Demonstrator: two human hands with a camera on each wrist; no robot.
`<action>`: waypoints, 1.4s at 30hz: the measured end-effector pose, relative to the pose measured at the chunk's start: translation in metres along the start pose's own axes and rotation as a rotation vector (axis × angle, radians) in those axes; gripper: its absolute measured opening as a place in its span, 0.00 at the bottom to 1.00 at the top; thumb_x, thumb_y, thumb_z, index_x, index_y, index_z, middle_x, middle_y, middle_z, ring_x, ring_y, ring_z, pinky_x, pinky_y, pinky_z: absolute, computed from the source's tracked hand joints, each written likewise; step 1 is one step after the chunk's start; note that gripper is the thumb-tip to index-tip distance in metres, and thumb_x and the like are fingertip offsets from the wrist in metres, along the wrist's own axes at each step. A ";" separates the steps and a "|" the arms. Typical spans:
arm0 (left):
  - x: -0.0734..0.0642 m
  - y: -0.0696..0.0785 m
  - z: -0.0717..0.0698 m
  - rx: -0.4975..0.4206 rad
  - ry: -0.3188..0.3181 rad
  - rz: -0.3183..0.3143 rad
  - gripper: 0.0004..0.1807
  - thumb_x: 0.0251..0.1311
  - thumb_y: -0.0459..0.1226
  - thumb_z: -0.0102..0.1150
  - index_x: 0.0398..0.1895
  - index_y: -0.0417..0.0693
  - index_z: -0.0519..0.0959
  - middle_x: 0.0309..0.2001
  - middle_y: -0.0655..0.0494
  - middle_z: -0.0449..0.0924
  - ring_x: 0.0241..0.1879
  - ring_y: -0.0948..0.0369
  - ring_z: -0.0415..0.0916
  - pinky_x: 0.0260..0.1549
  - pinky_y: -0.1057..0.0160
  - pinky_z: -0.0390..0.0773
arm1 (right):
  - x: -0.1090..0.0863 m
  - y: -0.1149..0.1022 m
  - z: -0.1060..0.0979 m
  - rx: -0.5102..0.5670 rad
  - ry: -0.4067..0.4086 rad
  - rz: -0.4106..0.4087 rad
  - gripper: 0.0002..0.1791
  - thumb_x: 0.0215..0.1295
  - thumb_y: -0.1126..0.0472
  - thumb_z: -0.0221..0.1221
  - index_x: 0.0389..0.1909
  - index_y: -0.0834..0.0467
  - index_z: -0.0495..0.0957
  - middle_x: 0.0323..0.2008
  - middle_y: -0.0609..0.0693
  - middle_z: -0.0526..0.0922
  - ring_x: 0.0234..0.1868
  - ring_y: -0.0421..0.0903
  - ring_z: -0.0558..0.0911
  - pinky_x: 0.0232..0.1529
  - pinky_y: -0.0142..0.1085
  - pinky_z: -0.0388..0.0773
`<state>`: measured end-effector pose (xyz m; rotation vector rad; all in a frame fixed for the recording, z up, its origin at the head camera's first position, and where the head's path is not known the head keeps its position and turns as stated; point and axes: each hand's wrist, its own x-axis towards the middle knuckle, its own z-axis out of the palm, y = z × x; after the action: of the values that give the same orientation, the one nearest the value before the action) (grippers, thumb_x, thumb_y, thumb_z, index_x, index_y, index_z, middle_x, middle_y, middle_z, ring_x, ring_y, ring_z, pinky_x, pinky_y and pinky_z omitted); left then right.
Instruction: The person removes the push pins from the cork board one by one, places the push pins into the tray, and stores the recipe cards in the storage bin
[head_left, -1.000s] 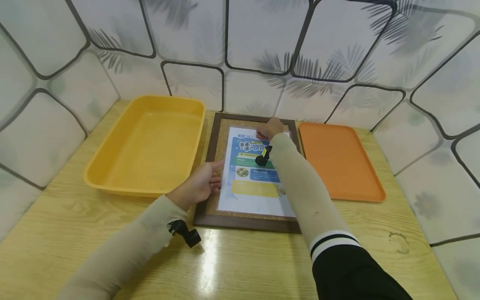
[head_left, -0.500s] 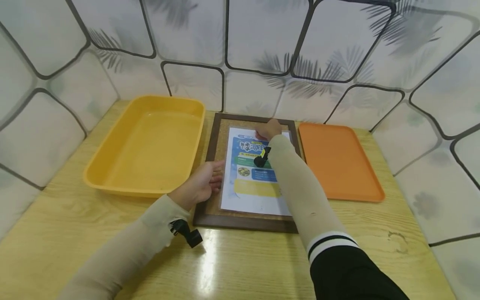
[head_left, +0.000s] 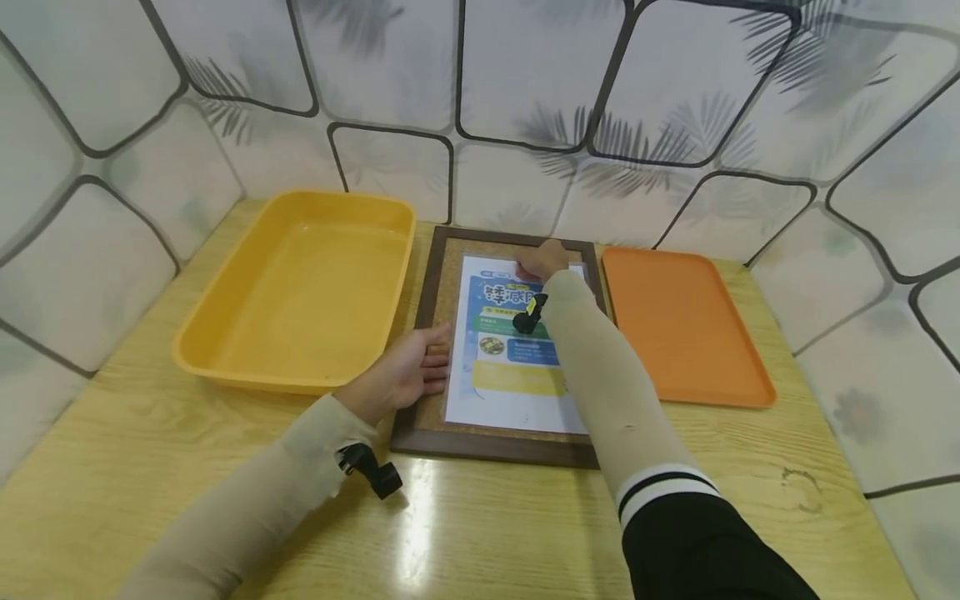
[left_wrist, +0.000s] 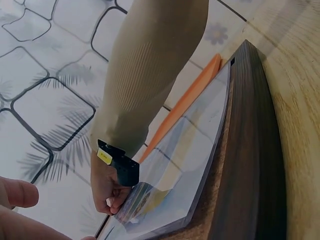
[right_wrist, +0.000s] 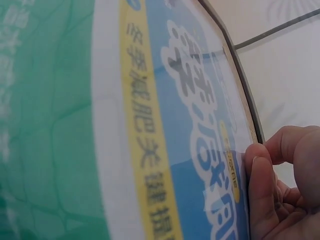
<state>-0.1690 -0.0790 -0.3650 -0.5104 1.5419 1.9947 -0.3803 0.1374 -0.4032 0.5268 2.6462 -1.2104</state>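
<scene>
A printed poster (head_left: 480, 408) in a glossy clear cover lies on a cork board (head_left: 427, 410) with a dark brown frame. My right hand (head_left: 544, 260) is at the poster's top edge. In the right wrist view, its thumb (right_wrist: 261, 192) and forefinger pinch that edge; whether a small item is between them is hidden. My left hand (head_left: 405, 373) rests at the board's left side, its fingers extended to the poster's left edge. In the left wrist view, the poster (left_wrist: 192, 165) stands slightly off the cork near its lower edge.
To the left of the board sits a deep yellow tray (head_left: 300, 292). A flat orange tray (head_left: 686, 329) lies close along its right side. Behind the wooden table (head_left: 480, 533) rises a patterned wall (head_left: 390, 67).
The poster has shifted slightly to the right on the cork board since the earliest frame. Both hands keep nearly the same places, and the trays have not moved.
</scene>
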 end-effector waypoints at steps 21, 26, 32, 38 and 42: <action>0.000 -0.003 0.000 0.004 -0.018 0.012 0.32 0.72 0.49 0.44 0.71 0.39 0.55 0.63 0.37 0.57 0.54 0.49 0.61 0.51 0.53 0.67 | 0.000 0.000 -0.002 -0.061 -0.051 -0.061 0.23 0.58 0.56 0.61 0.49 0.69 0.74 0.12 0.46 0.77 0.12 0.38 0.76 0.29 0.33 0.77; 0.000 -0.002 0.000 0.006 -0.007 0.010 0.31 0.72 0.48 0.44 0.70 0.39 0.56 0.62 0.37 0.58 0.53 0.50 0.61 0.49 0.53 0.67 | -0.001 -0.001 -0.004 -0.014 -0.067 -0.040 0.24 0.59 0.57 0.61 0.51 0.69 0.73 0.14 0.46 0.77 0.13 0.37 0.77 0.20 0.29 0.74; 0.000 -0.001 0.000 0.002 0.002 0.013 0.31 0.72 0.48 0.44 0.70 0.40 0.56 0.62 0.37 0.58 0.53 0.50 0.62 0.48 0.54 0.68 | 0.002 -0.006 -0.005 -0.189 -0.083 -0.111 0.16 0.59 0.52 0.60 0.32 0.63 0.80 0.13 0.46 0.77 0.13 0.39 0.76 0.25 0.33 0.74; -0.001 -0.001 0.001 -0.001 0.006 0.011 0.31 0.72 0.48 0.45 0.71 0.40 0.57 0.64 0.36 0.57 0.54 0.49 0.61 0.49 0.54 0.67 | 0.004 -0.004 -0.005 -0.154 -0.118 -0.109 0.21 0.63 0.51 0.60 0.44 0.67 0.78 0.14 0.47 0.78 0.14 0.40 0.77 0.25 0.33 0.74; -0.001 -0.002 0.001 0.000 0.007 0.007 0.31 0.72 0.48 0.44 0.70 0.40 0.57 0.64 0.36 0.57 0.54 0.49 0.61 0.48 0.54 0.67 | 0.004 0.000 -0.006 -0.041 -0.136 -0.066 0.27 0.63 0.53 0.59 0.55 0.70 0.72 0.16 0.48 0.80 0.15 0.39 0.79 0.23 0.30 0.75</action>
<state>-0.1674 -0.0781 -0.3656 -0.5137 1.5502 2.0004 -0.3839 0.1429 -0.4000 0.3400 2.5864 -1.1626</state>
